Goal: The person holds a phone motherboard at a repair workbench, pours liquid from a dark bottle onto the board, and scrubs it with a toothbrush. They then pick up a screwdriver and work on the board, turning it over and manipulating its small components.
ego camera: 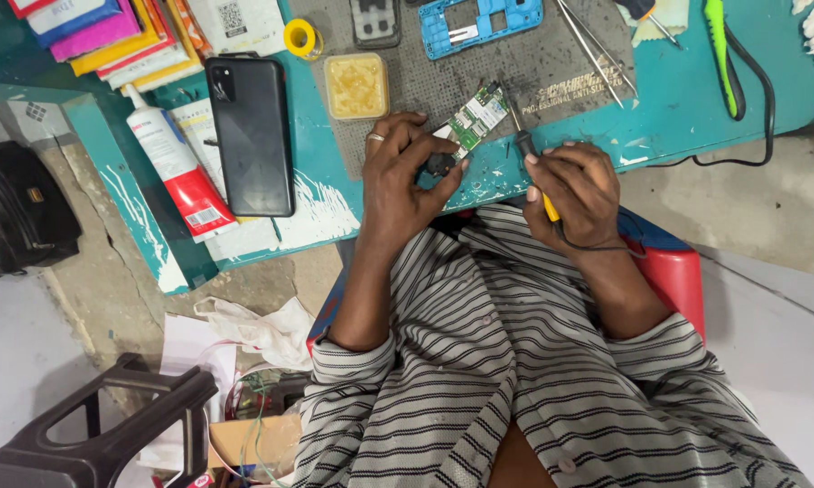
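My left hand (405,176), a ring on one finger, pinches a small black part (440,164) against the lower end of a green circuit board (477,117) that lies on the grey work mat (552,68). In my right hand (577,188) is a soldering iron (526,145) with a yellow and black handle. Its thin tip points up toward the board's right edge. The iron's black cord runs down from my right palm over my striped shirt.
A black phone (250,134) lies face down at left, beside a white and red glue tube (174,164). A tub of yellow flux (356,86), a yellow tape roll (300,38), a blue phone frame (479,23), tweezers (597,45) and a green tool (720,50) sit on the teal table (687,113).
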{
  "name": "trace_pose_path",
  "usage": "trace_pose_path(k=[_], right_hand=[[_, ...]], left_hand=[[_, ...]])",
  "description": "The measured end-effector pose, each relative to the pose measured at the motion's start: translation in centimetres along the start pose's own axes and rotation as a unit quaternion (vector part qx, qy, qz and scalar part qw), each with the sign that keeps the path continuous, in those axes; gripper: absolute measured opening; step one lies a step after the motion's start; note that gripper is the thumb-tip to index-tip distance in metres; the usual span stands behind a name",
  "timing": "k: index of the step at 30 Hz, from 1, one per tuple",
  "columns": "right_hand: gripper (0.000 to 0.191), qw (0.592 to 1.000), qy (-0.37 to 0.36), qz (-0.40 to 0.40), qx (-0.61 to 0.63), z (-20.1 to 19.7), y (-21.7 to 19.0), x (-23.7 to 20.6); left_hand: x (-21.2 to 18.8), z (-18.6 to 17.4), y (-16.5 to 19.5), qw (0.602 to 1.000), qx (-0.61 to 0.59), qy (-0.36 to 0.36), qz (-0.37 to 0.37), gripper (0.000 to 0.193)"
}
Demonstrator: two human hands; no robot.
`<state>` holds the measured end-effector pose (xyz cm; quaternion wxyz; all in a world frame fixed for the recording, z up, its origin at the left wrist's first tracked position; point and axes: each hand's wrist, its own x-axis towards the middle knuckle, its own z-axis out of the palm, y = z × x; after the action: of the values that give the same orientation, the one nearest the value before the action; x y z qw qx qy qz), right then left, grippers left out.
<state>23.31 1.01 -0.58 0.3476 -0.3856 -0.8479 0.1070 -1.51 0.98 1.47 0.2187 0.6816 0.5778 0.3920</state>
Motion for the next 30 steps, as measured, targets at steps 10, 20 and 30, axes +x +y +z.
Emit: trace_pose_path(k=[10, 20, 30], right_hand=[[0.029, 1.000, -0.026, 0.003, -0.013, -0.5, -0.5, 0.4], [0.025, 1.000, -0.002, 0.015, -0.010, -0.2, -0.9, 0.9], [0.026, 0.999, 0.016, 0.025, -0.023, 0.8, -1.0, 0.4]], left_hand=[[0.0, 0.0, 0.0, 1.000, -0.003, 0.000, -0.002, 0.025], [0.1, -0.1, 0.1, 1.000, -0.002, -0.006, -0.004, 0.025], [0.2, -0.2, 0.3, 1.000, 0.001, -0.009, -0.003, 0.024]])
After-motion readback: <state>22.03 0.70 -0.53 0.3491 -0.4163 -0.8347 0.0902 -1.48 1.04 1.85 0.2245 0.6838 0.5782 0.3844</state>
